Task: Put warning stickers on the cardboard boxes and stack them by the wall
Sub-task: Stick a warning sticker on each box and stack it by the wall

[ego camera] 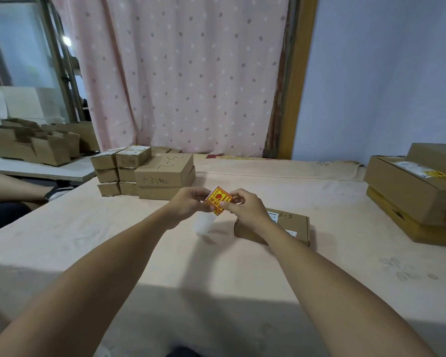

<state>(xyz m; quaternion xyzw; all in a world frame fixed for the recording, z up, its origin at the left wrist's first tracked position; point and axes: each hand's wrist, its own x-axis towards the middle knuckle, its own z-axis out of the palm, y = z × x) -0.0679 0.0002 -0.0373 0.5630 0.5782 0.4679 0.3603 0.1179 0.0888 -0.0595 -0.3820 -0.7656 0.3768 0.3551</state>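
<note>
Yellow-red warning sticker [218, 200] is pinched by left hand [188, 204] and right hand [245, 207] over mid-worktop [139, 253], just left of the flat cardboard box [291, 222]. White backing [204, 224] hangs below it.

Risk: the adhesive folds onto itself or the fingers, or the sticker lands crooked.

Flat box, far-left box stack [162, 176] and right-edge large boxes [410, 191] are all closed, contents hidden.

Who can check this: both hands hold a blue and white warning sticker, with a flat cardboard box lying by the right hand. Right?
No. The head view shows a yellow and red warning sticker, not blue and white. The left hand and right hand both hold it, the flat cardboard box by the right.
</note>
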